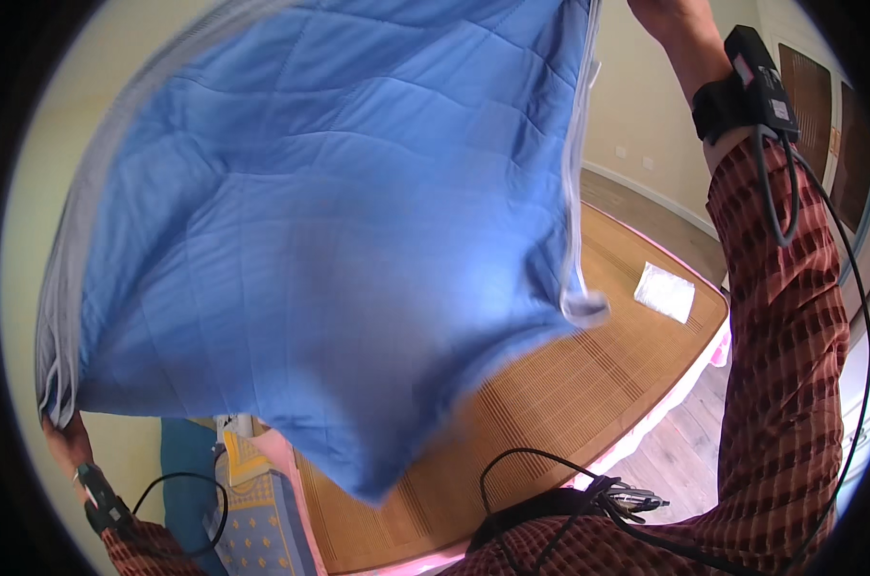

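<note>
A blue quilt with stitched lines and a grey border hangs spread out in the air, filling much of the view. My left hand, low at the far left, is closed on the quilt's grey edge where the border bunches into folds. Only the wrist side of my right hand shows at the top edge, raised near the quilt's upper right side; its fingers are out of the picture. The quilt's lower edge is blurred and droops above a bed with a brown woven mat. Its right border curls at the bottom.
A white flat packet lies on the mat's far right part. At lower left are a blue-and-yellow patterned cloth and a teal piece. Black cables loop near my body and along my right arm. A pale wall stands behind.
</note>
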Action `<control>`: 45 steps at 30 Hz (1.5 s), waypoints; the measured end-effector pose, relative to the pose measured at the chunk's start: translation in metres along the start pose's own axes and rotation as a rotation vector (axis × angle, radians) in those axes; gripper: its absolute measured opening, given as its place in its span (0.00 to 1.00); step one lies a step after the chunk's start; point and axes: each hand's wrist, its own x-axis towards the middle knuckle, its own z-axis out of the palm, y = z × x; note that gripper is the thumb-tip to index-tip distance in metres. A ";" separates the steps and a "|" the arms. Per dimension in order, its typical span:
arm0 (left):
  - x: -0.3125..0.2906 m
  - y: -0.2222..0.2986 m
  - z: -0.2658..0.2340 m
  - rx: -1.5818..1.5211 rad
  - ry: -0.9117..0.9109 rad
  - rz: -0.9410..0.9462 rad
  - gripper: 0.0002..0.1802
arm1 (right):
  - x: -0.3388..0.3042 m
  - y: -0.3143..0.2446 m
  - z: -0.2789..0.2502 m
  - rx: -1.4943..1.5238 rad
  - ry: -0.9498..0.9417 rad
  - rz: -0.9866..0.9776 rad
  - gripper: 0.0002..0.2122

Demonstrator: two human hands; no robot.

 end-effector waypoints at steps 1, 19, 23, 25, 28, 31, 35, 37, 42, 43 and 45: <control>-0.003 0.015 0.003 -0.004 0.061 0.013 0.20 | 0.004 -0.005 -0.001 0.047 0.043 0.009 0.12; -0.176 0.018 -0.211 0.569 -0.019 -0.388 0.34 | -0.356 -0.173 -0.115 -0.360 0.591 0.627 0.22; -0.223 -0.018 -0.246 0.593 0.131 -0.605 0.25 | -0.441 -0.162 -0.146 -0.281 0.610 0.725 0.11; -0.224 -0.043 -0.294 0.618 0.098 -0.639 0.23 | -0.466 -0.160 -0.154 -0.318 0.713 0.864 0.06; -0.251 -0.058 -0.271 0.738 0.172 -0.573 0.17 | -0.472 -0.148 -0.156 -0.424 0.711 1.007 0.05; -0.247 -0.056 -0.277 0.762 0.084 -0.677 0.16 | -0.458 -0.118 -0.146 -0.584 0.712 1.138 0.06; -0.227 -0.110 -0.247 0.693 0.055 -0.747 0.16 | -0.445 -0.062 -0.170 -0.615 0.665 1.206 0.04; -0.193 -0.153 -0.245 0.461 0.137 -0.814 0.16 | -0.435 -0.006 -0.179 -0.586 0.626 1.197 0.05; -0.118 -0.271 -0.201 0.199 -0.058 -0.701 0.18 | -0.364 0.125 -0.136 -0.218 0.763 0.814 0.11; -0.105 -0.290 -0.207 0.207 -0.135 -0.649 0.19 | -0.356 0.139 -0.115 -0.237 0.794 0.827 0.15; -0.131 -0.329 -0.165 0.297 -0.103 -0.795 0.20 | -0.364 0.139 -0.102 -0.373 0.785 0.826 0.19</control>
